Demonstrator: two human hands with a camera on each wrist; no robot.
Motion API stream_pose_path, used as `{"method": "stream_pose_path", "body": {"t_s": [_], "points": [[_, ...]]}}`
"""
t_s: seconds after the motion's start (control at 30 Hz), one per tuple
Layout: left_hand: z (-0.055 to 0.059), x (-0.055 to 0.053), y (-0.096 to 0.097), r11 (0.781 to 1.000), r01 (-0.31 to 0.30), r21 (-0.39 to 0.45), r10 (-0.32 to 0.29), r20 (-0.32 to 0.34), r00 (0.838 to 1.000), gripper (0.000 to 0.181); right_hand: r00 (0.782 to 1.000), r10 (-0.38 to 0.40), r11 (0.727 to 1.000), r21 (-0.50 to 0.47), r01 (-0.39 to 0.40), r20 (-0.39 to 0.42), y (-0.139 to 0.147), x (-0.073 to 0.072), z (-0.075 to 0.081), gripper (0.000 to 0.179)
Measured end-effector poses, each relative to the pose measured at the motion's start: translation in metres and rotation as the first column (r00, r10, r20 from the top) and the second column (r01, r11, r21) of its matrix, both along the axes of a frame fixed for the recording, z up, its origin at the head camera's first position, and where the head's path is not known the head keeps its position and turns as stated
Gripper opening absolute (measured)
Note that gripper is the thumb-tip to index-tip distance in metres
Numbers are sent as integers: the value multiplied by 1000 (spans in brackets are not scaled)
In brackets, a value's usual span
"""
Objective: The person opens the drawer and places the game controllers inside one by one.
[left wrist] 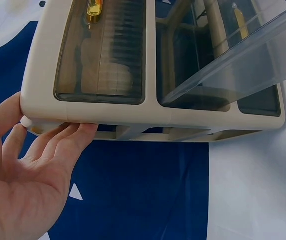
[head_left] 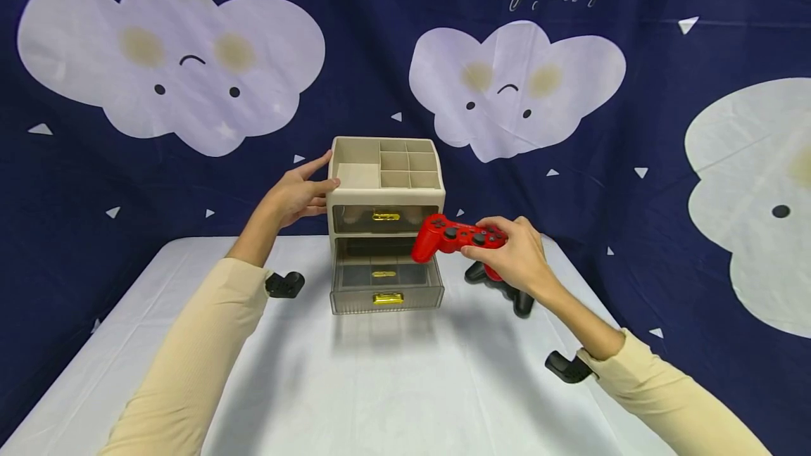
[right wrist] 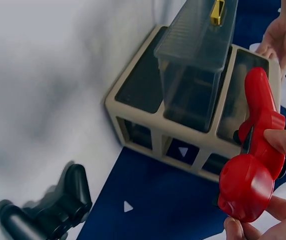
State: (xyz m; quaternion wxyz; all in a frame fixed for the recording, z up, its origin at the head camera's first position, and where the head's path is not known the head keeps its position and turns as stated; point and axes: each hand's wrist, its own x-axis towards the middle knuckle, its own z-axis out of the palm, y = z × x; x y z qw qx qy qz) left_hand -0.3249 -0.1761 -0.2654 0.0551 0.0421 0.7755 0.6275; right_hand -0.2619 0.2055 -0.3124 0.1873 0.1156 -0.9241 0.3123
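Observation:
A red game controller (head_left: 461,234) is gripped by its right end in my right hand (head_left: 516,252), thumb on top. It hangs in the air in front of the right side of a cream drawer organizer (head_left: 388,198). The organizer's middle drawer (head_left: 388,298), clear with a gold handle, is pulled out. My left hand (head_left: 298,192) rests against the organizer's upper left side, and in the left wrist view its fingers (left wrist: 65,145) touch the side wall and top edge. Nothing shows inside the pulled-out drawer.
A black game controller (head_left: 507,290) lies on the white table (head_left: 380,393), right of the organizer and partly below my right hand. The organizer's top has several open compartments (head_left: 408,162). A dark blue cloth (head_left: 367,55) with clouds hangs right behind.

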Motion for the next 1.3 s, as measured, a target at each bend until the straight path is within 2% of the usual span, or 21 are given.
{"method": "stream_pose_path", "body": {"t_s": [0.7,1.0,1.3], "points": [[-1,-2,-1,1000,-5,11,5,6,1000,74,991,135,989,-55,-135,0,-61,-6,8,49],[1,-1,0,1000,-2,13,2,9,1000,75,985,173,984,-40,-172,19,-80,-11,3,48],[2,-1,0,1000,0,10,0,1,1000,75,977,213,977,1,-213,-11,-93,-15,-6,49]]}}
